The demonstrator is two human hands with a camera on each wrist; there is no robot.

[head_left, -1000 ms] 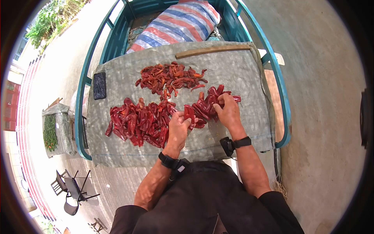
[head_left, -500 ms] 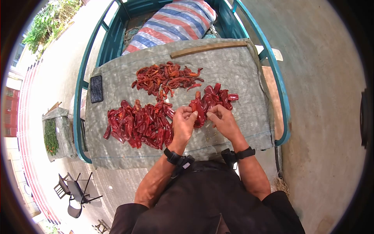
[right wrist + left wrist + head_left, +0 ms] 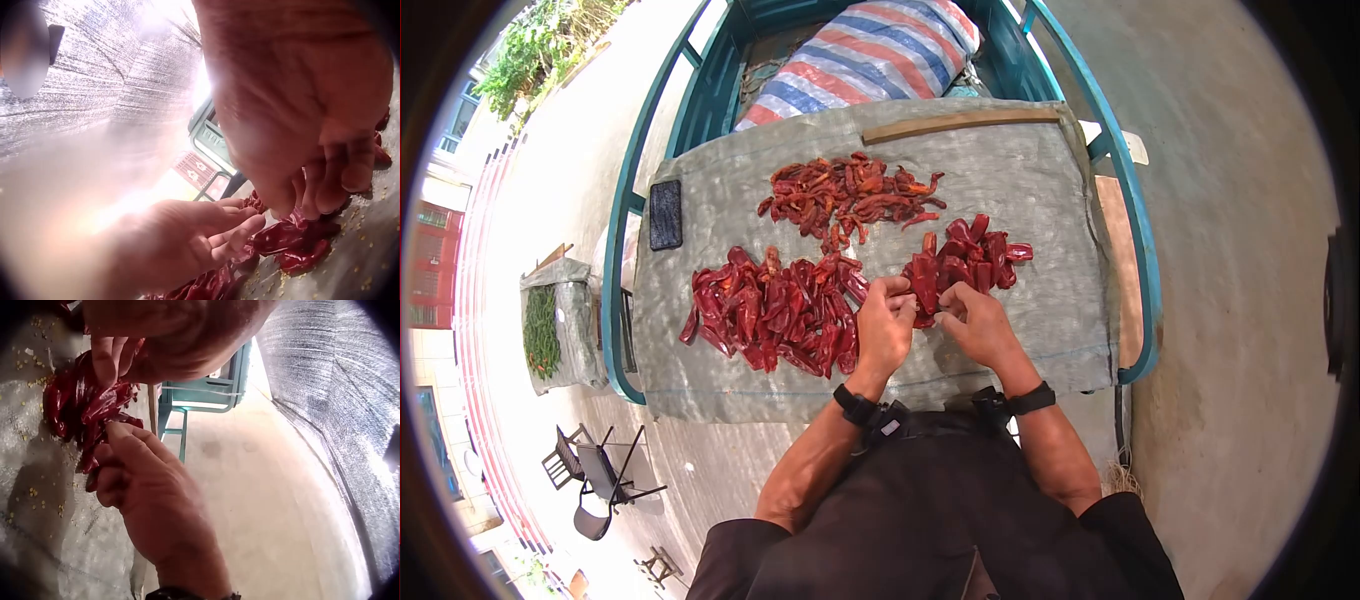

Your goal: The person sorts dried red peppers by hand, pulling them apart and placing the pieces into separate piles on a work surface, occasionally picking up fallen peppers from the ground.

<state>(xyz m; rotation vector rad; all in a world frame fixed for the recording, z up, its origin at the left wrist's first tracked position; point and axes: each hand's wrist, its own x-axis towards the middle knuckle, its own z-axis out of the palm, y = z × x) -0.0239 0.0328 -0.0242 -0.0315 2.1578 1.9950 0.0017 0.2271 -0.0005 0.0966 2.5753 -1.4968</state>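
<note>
Wrinkled red chili peppers (image 3: 975, 258) lie in a small heap in front of both hands on a grey woven sheet (image 3: 1040, 320). My left hand (image 3: 887, 330) pinches one red chili pepper (image 3: 923, 285) at the heap's near left edge. Close on its right, my right hand (image 3: 983, 328) has bent fingers, thumb near the index finger. In the left wrist view those fingertips meet the edge of the dark red peppers (image 3: 84, 403); I cannot tell whether they grip one. Left fingertips overlap the peppers (image 3: 290, 244) in the right wrist view.
A larger heap of red peppers (image 3: 785, 310) lies left, and a shriveled, more orange heap (image 3: 850, 190) behind. Pale seeds (image 3: 44, 494) are scattered about. A black phone-like slab (image 3: 665, 215), a wooden strip (image 3: 960, 124), teal rails (image 3: 1140, 290) and a striped sack (image 3: 870, 55) surround them.
The right hand has come from the far right of the small heap to beside the left hand. The left hand's pepper has moved right, against the heap.
</note>
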